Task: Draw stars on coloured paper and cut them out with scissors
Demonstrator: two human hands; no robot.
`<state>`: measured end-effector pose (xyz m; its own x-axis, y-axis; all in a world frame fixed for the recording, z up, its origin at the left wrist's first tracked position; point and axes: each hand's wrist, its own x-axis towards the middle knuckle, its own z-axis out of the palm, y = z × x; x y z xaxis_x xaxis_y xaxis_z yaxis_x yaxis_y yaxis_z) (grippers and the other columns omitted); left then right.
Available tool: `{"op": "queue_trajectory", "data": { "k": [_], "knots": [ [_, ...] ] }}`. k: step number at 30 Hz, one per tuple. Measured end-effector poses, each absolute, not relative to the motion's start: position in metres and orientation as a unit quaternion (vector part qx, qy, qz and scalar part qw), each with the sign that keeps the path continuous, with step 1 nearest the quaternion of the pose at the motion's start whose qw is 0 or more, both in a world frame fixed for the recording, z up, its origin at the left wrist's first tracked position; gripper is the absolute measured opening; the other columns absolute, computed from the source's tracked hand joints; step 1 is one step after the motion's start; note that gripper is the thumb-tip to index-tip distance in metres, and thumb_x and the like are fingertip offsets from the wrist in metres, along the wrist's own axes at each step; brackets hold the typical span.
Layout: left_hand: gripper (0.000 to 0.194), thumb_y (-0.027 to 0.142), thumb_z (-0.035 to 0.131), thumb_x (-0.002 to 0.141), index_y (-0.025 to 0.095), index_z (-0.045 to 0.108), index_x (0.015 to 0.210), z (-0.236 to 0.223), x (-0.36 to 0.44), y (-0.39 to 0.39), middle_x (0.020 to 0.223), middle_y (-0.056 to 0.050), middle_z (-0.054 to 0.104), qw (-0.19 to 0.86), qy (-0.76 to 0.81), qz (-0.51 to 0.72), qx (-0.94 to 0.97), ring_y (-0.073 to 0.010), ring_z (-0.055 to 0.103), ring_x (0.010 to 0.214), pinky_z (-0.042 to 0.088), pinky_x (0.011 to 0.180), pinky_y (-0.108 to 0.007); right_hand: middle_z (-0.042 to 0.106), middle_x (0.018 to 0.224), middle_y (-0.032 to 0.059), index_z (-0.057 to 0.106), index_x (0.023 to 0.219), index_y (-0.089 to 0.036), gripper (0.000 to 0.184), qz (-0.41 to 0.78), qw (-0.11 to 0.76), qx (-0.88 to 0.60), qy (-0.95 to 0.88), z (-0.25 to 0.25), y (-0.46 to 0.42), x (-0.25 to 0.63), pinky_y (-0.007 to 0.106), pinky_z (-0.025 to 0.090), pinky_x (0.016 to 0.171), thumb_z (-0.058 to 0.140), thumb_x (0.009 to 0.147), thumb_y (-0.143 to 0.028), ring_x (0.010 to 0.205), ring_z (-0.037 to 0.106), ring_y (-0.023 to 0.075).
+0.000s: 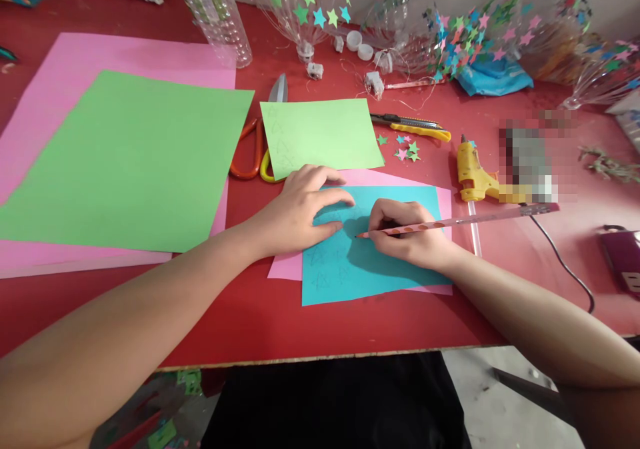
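Observation:
On the red table lies a blue sheet of paper (330, 289) with several stars drawn in pencil on its left part. A pink sheet (287, 267) shows from under it. My right hand (407, 232) grips a pink patterned pencil (470, 220), its tip at or just above the blue sheet. My left hand (305, 212) rests with fingers spread on the blue sheet's upper left. Just beyond it is a light green sheet (325, 132) with faint star outlines along its left side. That sheet partly covers scissors (253, 152) with red and yellow handles.
Large green (135, 162) and pink (150, 52) sheets lie at left. A yellow utility knife (420, 129), small paper stars (407, 150) and a yellow glue gun (473, 172) sit at right. Clear plastic pieces decorated with stars (305, 6) line the back.

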<state>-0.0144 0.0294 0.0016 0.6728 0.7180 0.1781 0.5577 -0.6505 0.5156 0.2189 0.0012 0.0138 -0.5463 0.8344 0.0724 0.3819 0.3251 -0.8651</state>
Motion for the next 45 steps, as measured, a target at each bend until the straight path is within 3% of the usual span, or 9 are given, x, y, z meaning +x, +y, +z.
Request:
{"op": "queue_trajectory", "data": {
  "k": [19,45],
  "knots": [
    [0.026,0.026,0.065,0.086,0.022,0.067,0.111,0.0022,-0.0143,0.0292,0.127,-0.010,0.053,0.222,0.359,0.190,0.887,-0.0304,0.046,0.122,0.036,0.107,-0.051,0.046,0.061,-0.0057,0.047,0.070,-0.020,0.015,0.396,0.318,-0.436,-0.743,0.0110,0.0028,0.2142,0.023,0.029,0.050,0.056,0.077,-0.010,0.055,0.038,0.0086],
    [0.026,0.026,0.065,0.085,0.026,0.065,0.112,0.0022,-0.0139,0.0287,0.128,-0.008,0.052,0.229,0.368,0.183,0.883,-0.0296,0.045,0.124,0.035,0.108,-0.051,0.041,0.055,-0.0061,0.042,0.062,-0.021,0.015,0.405,0.263,-0.425,-0.766,0.0186,0.0046,0.2190,0.022,0.028,0.047,0.051,0.067,-0.010,0.050,0.035,0.0077]
  ]
}}
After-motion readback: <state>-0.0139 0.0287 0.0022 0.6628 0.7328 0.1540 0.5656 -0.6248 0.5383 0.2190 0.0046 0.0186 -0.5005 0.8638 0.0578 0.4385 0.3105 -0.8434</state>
